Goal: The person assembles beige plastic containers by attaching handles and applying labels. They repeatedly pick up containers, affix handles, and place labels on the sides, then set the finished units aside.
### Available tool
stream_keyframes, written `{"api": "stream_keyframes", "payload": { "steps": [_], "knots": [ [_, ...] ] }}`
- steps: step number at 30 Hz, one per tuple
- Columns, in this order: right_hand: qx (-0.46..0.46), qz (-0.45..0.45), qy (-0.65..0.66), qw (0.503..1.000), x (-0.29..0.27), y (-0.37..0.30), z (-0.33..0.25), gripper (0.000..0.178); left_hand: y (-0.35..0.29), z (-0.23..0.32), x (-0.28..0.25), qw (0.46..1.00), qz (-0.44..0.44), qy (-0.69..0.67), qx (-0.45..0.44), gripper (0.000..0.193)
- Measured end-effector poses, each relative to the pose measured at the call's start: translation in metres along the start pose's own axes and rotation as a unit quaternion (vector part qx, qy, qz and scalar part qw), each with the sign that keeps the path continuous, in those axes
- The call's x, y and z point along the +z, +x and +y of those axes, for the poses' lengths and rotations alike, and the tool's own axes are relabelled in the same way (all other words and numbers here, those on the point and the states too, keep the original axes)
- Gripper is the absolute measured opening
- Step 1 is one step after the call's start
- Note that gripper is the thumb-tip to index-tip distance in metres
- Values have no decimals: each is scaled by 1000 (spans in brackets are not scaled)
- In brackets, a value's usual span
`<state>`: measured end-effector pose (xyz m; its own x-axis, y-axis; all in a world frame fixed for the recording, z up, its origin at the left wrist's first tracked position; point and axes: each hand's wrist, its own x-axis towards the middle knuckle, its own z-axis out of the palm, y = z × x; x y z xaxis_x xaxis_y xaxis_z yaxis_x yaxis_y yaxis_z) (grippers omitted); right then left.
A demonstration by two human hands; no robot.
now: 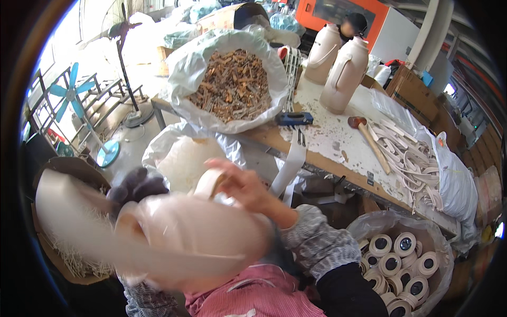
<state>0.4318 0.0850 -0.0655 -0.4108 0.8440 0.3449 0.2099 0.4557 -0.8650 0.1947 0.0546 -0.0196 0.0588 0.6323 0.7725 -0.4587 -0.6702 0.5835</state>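
A pale pink vacuum flask body lies tilted across my lap, blurred by motion, its round open end toward the left. My left hand, in a dark grey glove, curls its fingers at the flask's far left side; part of it is hidden. My bare right hand is closed on a cream ring-shaped piece just above the flask's far side. A wide pale strip, heavily smeared, sweeps across the flask's left front; what it is cannot be made out.
A bag of brown scraps sits on the workbench. Two pink flasks, a mallet and pale strips stand or lie there. Right below, a lined box holds round cream lids. At left are a carton and a fan.
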Motion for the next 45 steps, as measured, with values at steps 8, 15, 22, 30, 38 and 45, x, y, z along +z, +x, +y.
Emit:
{"api": "stream_keyframes", "payload": {
  "steps": [8,15,22,30,38,45],
  "knots": [
    [-73,601,-108,788,-256,-89,10,50,-76,-6,-91,934,17,-31,-355,21],
    [-44,642,-482,595,-342,-76,75,65,-70,-80,-40,856,-58,71,-508,28],
    [58,516,-670,531,-371,21,144,80,-15,-199,100,845,-383,371,-32,51],
    [130,134,-434,881,-297,14,223,52,1,-302,153,749,-406,508,126,41],
    [90,298,-569,761,-276,6,213,44,-60,-261,150,764,-445,463,55,46],
    [20,158,-395,905,-165,-71,128,36,-95,-164,31,758,-367,534,-71,58]
  ]
}}
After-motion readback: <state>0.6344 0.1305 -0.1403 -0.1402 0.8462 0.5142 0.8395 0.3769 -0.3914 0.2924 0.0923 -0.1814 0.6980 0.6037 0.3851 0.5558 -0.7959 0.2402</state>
